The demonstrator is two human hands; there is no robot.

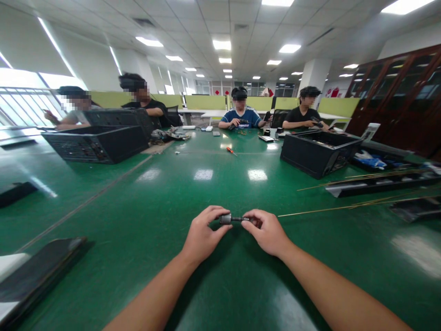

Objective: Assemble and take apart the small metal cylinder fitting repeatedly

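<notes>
Both my hands meet over the green table (213,276), close in front of me. My left hand (204,233) is closed in a pinch on the grey cylindrical end of a small metal part (230,219). My right hand (267,231) pinches the thin dark shaft at the part's other end. The part is held level, just above the tabletop.
An open black computer case (319,154) stands at the right, another (98,142) at the left. Black panels (375,185) and thin rods lie at the right, a dark panel (37,271) at the near left. A red screwdriver (231,151) lies mid-table. Several people sit at the far side.
</notes>
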